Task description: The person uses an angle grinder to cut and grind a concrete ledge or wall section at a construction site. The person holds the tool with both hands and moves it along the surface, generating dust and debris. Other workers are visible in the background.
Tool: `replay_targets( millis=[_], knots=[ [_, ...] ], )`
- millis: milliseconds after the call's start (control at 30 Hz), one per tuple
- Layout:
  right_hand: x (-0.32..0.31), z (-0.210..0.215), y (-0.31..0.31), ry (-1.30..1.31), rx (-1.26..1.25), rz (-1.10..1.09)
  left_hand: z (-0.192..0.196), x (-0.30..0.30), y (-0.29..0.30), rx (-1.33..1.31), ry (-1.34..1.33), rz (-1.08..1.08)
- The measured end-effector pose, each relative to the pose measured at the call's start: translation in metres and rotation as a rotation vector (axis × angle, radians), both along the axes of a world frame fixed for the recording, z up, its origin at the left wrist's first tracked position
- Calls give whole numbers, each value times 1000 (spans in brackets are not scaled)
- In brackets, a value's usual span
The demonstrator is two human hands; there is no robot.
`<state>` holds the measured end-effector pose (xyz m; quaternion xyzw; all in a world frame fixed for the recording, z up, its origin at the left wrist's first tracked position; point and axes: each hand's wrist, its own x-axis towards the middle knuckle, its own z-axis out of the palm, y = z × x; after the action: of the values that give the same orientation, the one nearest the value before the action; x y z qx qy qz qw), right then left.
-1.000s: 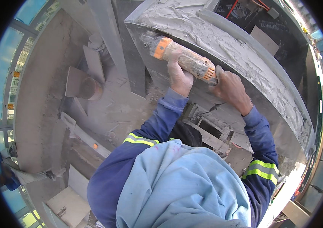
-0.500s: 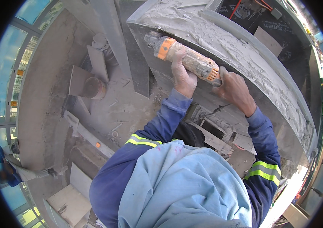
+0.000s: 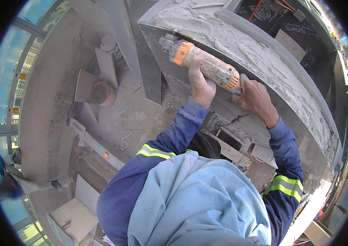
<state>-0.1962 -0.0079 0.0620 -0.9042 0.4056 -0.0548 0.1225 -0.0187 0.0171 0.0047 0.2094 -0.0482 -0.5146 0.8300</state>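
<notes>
An orange and grey angle grinder [image 3: 206, 65], caked in dust, lies against the dark face of a large slab [image 3: 264, 123] whose top edge is coated in rough grey mortar [image 3: 256, 45]. My left hand [image 3: 200, 84] grips the grinder's body from below, near its orange collar. My right hand [image 3: 256, 98] holds the rear end of its handle and rests on the slab face. The grinder's head [image 3: 167, 41] points up-left toward the slab's corner. Both arms wear blue sleeves with yellow reflective bands.
A dusty concrete floor [image 3: 59, 135] lies below with a round bucket [image 3: 102, 93], loose tile pieces [image 3: 106, 65] and a long level [image 3: 96, 145]. Another person [image 3: 12, 180] is at the lower left by the glass wall. Broken blocks [image 3: 231, 149] sit under the slab.
The grinder and both hands have crept slightly up the slab face toward its upper-left corner; the grip is unchanged.
</notes>
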Motion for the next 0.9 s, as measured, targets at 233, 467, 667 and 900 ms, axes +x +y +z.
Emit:
replay_targets(
  millis=[233, 467, 667, 900],
  knots=[
    [-11, -11, -2, -17, -4, -34, -8, -5, -3, -24, 84, -46],
    [11, -8, -9, -30, 31, -7, 16, 9, 0, 15, 14, 68],
    [37, -10, -12, -100, -14, 46, 3, 40, -11, 51, -11, 55],
    [55, -11, -16, -126, 43, 60, 4, 61, -13, 100, -2, 78]
  ],
)
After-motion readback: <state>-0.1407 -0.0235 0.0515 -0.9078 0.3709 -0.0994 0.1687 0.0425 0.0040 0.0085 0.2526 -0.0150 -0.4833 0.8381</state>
